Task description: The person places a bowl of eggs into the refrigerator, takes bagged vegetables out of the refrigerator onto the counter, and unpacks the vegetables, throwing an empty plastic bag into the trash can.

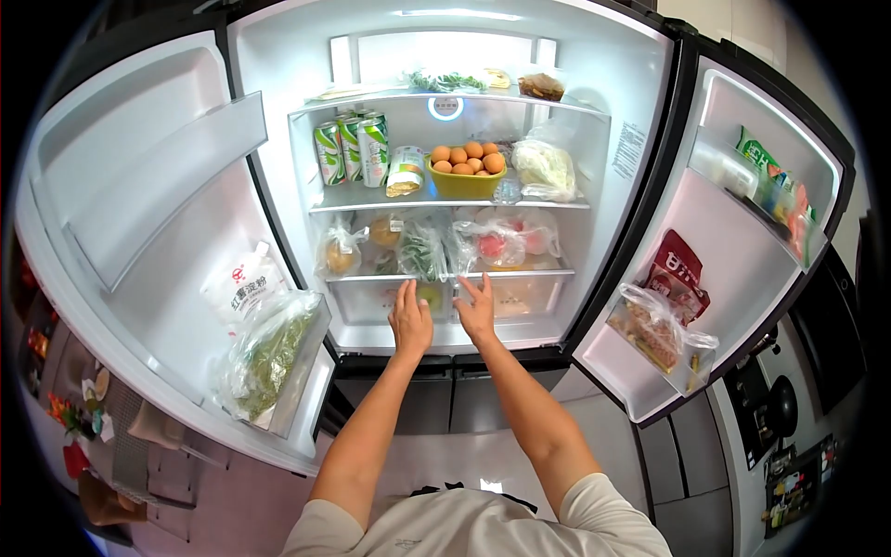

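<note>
Both arms reach into an open refrigerator. My left hand [409, 322] is in front of the left clear drawer [357, 302], its fingers stretched upward and holding nothing I can see. My right hand [477, 311], fingers spread, is at the front of the right clear drawer [529, 299]. Whether the fingertips touch the drawer fronts or the shelf edge, I cannot tell. Just above my left hand lies a plastic bag of leafy greens [422, 249]. Above my right hand is a clear bag of red and pink round fruit [506, 241]. A round green item [429, 295] shows through the left drawer, partly hidden by my left hand.
Higher up are several green-white cans [374, 151], a yellow basket [464, 186] of eggs and a bagged cabbage [545, 167]. Both doors stand open: the left bin holds bagged greens [274, 357], the right one a red packet [677, 277] and bagged food [650, 330].
</note>
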Available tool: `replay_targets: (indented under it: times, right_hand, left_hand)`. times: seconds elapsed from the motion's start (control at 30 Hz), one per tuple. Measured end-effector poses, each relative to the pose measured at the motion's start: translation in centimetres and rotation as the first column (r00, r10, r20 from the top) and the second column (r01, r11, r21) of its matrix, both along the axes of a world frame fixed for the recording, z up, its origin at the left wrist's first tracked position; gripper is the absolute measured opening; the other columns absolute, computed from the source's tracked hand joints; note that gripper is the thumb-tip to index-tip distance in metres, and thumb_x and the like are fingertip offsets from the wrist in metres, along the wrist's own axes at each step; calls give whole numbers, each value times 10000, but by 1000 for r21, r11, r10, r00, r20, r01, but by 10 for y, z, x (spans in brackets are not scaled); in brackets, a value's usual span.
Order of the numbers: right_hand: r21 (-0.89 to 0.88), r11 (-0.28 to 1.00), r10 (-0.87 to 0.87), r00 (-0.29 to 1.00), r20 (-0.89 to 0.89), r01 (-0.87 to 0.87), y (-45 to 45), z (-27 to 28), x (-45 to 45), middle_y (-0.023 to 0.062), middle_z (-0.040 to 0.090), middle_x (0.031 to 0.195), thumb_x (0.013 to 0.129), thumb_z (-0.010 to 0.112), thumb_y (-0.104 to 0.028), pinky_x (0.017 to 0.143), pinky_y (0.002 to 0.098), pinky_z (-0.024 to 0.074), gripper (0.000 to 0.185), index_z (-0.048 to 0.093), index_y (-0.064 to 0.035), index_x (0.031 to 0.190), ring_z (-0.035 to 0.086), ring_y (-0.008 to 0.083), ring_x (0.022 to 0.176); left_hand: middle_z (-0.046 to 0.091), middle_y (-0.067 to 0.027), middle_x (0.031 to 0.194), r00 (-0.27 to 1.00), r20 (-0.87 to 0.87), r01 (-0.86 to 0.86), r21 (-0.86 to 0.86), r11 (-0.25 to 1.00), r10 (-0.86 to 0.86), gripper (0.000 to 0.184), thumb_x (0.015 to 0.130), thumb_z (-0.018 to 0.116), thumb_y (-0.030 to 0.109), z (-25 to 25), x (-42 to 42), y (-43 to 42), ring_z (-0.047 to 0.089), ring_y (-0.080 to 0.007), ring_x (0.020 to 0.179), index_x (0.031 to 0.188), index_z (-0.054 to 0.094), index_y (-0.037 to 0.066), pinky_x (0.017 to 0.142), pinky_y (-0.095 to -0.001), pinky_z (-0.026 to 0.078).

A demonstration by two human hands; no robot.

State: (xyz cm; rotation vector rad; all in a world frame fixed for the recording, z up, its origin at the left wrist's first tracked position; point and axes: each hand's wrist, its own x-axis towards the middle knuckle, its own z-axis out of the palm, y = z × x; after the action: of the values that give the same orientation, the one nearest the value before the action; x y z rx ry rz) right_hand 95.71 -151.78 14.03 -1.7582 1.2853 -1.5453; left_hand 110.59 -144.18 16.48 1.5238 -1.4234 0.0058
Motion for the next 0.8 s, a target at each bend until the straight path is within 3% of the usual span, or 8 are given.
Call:
replay_targets:
  times: [0.1, 0.23, 0.37, 0.47, 0.57, 0.6, 0.7, 0.8]
  right_hand:
    - [149, 968, 200, 980, 26, -201, -6, 0, 2, 278, 330, 1615, 775, 760, -125, 1166, 408, 381, 574, 691, -143, 1344, 446, 373, 1431]
    - [179, 954, 161, 913, 374, -242, 2, 16, 2, 136, 670, 1258, 851, 707, -40, 923, 317, 511, 498, 653, -58, 1345, 642, 194, 1015]
    - [83, 986, 33, 651, 758, -147, 5, 23, -4, -1, 644, 908, 901, 691, -25, 771, 234, 480, 288, 646, -21, 1186, 582, 89, 817]
    - [93, 983, 16, 571, 821, -161, 16, 39, -10, -31, 586, 781, 911, 729, -61, 621, 240, 451, 290, 586, -47, 1163, 520, 62, 683]
    - [206, 935, 14, 612, 790, -288, 25, 51, -24, -28, 597, 801, 928, 725, -117, 531, 266, 441, 247, 580, -67, 1122, 535, 90, 644]
    - [249, 904, 29, 631, 775, -348, 27, 53, -29, -23, 611, 824, 936, 721, -143, 503, 277, 439, 226, 582, -74, 1101, 549, 105, 639]
    - [229, 841, 95, 550, 830, -491, 20, 40, -42, -3, 581, 787, 997, 634, -207, 441, 289, 418, 153, 572, -84, 1064, 542, 132, 563]
    - [201, 910, 11, 508, 861, -362, 23, 31, -48, 11, 550, 742, 1036, 543, -255, 426, 287, 418, 167, 559, -90, 1050, 544, 146, 538]
  left_hand:
    - [453, -172, 1537, 999, -1, 34, -6, 999, -34, 509, 1005, 534, 184, -2, -5, -5, 474, -372, 1384, 1488, 466, 38, 1116, -507, 348]
    - [471, -187, 1519, 999, 8, 52, -15, 999, -52, 494, 1003, 532, 169, 1, -5, -7, 484, -387, 1369, 1474, 477, 31, 1104, -507, 373]
    - [502, -229, 1480, 996, 40, 87, -119, 989, -82, 462, 1007, 526, 155, 0, -4, -18, 503, -414, 1342, 1447, 502, 17, 1093, -487, 410]
    - [598, -243, 1369, 988, -30, 151, -87, 985, -154, 452, 1013, 546, 184, 1, -9, -33, 581, -408, 1259, 1417, 521, -18, 1057, -462, 458]
    - [678, -230, 1246, 947, -231, 258, 124, 958, -225, 491, 1015, 576, 232, 4, -20, -58, 649, -390, 1165, 1408, 516, -56, 1013, -446, 494]
    - [727, -186, 1151, 943, -268, 240, 125, 963, -200, 533, 992, 630, 262, 3, -25, -65, 696, -328, 1083, 1390, 521, -76, 986, -421, 514]
    - [731, -152, 1137, 785, -607, 305, 206, 930, -123, 548, 955, 684, 246, 0, -44, -90, 711, -257, 988, 1394, 536, -48, 885, -377, 552]
    - [724, -100, 989, 554, -825, 467, 202, 861, -107, 468, 925, 718, 212, 0, -53, -92, 678, -168, 795, 1310, 602, -27, 677, -312, 539]
